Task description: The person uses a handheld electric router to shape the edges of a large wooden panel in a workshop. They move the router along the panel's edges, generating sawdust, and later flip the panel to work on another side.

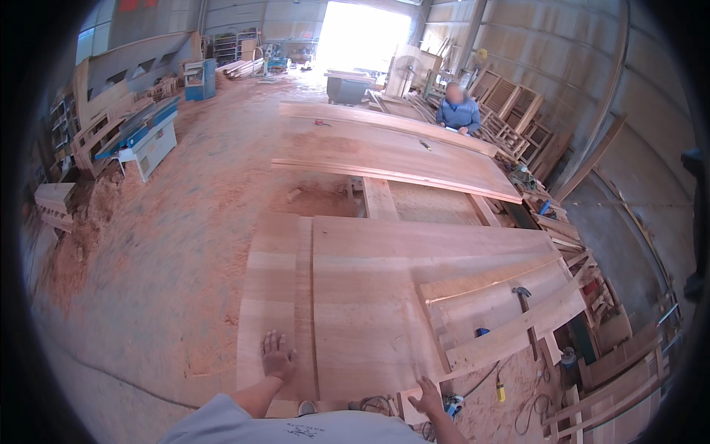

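Across the near bench lies a broad wooden panel, with a narrower board along its left side and a gap line between them. My left hand rests flat on that narrower board, fingers spread, near its front end. At the panel's front right edge is my right hand, fingers apart and holding nothing; whether it touches the edge I cannot tell. A wooden frame sits on the panel's right part. A hammer lies across the frame, and a small blue object rests by its near rail.
Beyond, a second long panel carries a tape-like red item and a small tool. A co-worker stands behind it. A blue power tool and a yellow-handled tool lie low at right. Sawdust covers the floor.
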### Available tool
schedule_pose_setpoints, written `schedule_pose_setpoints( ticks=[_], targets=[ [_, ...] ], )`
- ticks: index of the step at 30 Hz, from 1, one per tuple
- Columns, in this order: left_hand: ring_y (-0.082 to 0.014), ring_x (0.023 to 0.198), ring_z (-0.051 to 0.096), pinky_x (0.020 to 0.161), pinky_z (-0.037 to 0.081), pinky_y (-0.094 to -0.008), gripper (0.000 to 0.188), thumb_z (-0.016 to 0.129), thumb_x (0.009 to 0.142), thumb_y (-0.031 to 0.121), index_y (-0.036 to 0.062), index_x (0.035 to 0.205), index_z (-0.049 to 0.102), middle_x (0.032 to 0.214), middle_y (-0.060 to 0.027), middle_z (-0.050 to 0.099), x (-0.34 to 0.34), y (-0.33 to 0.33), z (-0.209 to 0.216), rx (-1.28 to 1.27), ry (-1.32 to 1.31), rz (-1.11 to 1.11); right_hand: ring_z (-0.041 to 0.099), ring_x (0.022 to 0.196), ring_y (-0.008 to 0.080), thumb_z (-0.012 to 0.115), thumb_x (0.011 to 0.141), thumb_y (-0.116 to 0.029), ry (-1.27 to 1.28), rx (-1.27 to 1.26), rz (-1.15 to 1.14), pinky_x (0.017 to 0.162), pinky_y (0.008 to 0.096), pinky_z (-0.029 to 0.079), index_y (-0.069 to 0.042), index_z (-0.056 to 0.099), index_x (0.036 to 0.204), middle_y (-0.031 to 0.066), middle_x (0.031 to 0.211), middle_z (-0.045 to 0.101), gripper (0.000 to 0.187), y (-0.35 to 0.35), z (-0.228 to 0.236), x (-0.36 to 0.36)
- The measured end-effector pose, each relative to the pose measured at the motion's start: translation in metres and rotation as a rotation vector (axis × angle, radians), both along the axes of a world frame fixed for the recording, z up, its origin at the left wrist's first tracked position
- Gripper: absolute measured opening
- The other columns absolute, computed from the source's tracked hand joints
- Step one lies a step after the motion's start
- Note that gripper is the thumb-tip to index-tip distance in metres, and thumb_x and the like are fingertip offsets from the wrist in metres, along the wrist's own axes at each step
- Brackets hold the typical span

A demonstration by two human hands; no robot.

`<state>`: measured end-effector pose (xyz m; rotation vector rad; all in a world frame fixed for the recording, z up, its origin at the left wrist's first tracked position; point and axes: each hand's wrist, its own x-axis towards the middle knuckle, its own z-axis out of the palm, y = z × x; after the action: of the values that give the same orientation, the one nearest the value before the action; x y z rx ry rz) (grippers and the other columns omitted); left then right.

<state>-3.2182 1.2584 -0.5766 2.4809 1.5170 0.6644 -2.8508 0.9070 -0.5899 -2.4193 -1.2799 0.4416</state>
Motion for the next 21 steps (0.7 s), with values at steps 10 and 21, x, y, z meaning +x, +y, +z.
schedule_pose_setpoints(
  ticks=[10, 21],
  targets=[
    [-0.0430, 0.150, 0.033, 0.126, 0.021, -0.0565, 0.063, 0.067, 0.089, 0.039, 0.0013, 0.139, 0.059, 0.156, -0.0260, 0.044, 0.002, -0.002, -0.003, 0.034, -0.019, -0.012, 0.042, 0.147, 0.0365, 0.088, 0.076, -0.036, 0.017, -0.024, -0.029, 0.122, 0.0428, 0.036, -0.008, 0.058, 0.143, 0.0192, 0.158, 0.047, 0.079, -0.002, 0.002, -0.002],
    [-0.0429, 0.150, 0.032, 0.126, 0.020, -0.0567, 0.063, 0.066, 0.090, 0.038, 0.0008, 0.140, 0.059, 0.156, -0.0268, 0.043, -0.006, -0.001, 0.005, -0.001, -0.029, -0.008, 0.037, 0.150, 0.0364, 0.085, 0.079, -0.038, 0.068, -0.032, -0.028, 0.124, 0.0444, 0.033, -0.006, 0.056, 0.143, 0.0198, 0.159, 0.044, 0.078, 0.006, 0.006, -0.009]
  ],
)
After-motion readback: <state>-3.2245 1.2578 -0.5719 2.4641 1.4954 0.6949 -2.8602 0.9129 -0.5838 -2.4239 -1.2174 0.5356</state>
